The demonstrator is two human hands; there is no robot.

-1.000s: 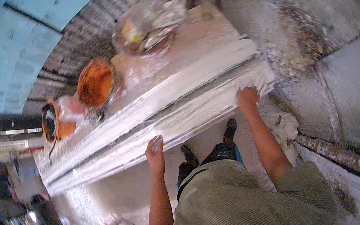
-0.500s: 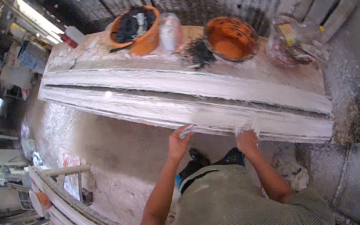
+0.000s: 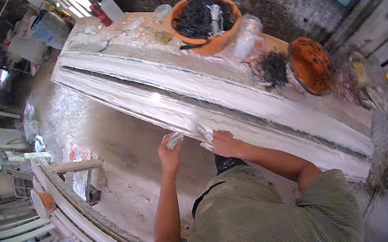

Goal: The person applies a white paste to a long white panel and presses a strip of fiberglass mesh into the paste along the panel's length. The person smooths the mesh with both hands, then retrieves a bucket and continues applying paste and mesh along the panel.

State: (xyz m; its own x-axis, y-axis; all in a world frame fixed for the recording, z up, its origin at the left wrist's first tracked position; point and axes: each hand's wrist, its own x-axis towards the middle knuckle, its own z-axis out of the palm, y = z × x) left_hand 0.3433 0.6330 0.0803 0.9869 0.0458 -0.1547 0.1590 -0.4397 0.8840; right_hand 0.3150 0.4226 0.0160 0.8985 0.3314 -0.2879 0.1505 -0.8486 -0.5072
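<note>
Gripping one moulding, two hands, two orange bowls

Plaster and grit everywhere, all of it matt.

The long white moulding looks like cast plaster, chalky and dull, streaked smoother along its ridges; the counter under it is crusted with the same pale, rough residue. The left hand grips a small whitish lump, powdery-looking, and the fingers of the right hand are dusted white. Two orange bowls look like plastic, smeared and dull, one holding dark, stringy fibre. A clear plastic bottle shows a slight sheen. The floor is rough, dusty concrete. The shirt is ribbed olive cloth.
</note>
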